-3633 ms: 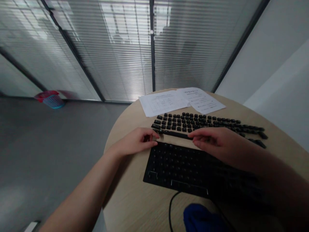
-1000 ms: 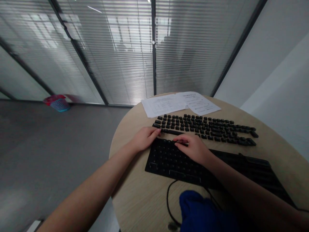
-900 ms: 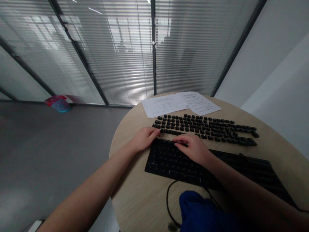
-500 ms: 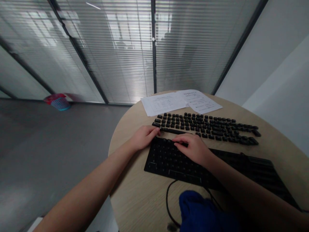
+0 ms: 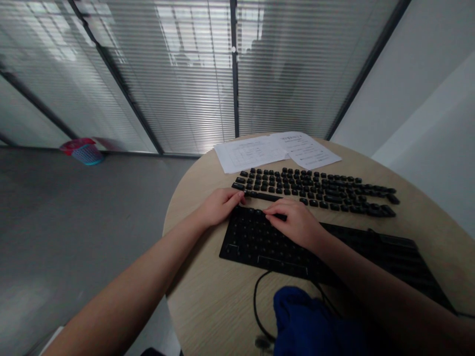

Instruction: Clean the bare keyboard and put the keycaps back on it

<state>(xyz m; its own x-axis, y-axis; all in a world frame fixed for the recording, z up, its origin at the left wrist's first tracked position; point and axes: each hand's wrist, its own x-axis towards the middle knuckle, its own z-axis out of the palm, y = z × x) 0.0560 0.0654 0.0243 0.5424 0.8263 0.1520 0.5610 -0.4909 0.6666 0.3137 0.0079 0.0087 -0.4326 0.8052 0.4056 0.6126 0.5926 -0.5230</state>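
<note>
A black keyboard base (image 5: 245, 242), mostly without keycaps, lies on the round wooden table (image 5: 208, 291). Beyond it, loose black keycaps (image 5: 297, 183) are laid out in rows. My left hand (image 5: 219, 205) rests at the base's upper left corner, fingers curled beside the lower left loose keycaps. Over the base's top row is my right hand (image 5: 293, 220), thumb and forefinger pinched together next to a few fitted keycaps (image 5: 254, 211). Whatever either hand may hold is too small or hidden to make out.
Two printed sheets (image 5: 252, 153) lie at the table's far edge. A blue cloth (image 5: 304, 321) and a black cable (image 5: 256, 301) are at the near edge. On the floor at left stands a red and blue basket (image 5: 86, 152), by the blinds.
The whole view has shifted slightly, so things appear a little higher. Both hands keep nearly the same places at the keyboard base, the right one still pinched.
</note>
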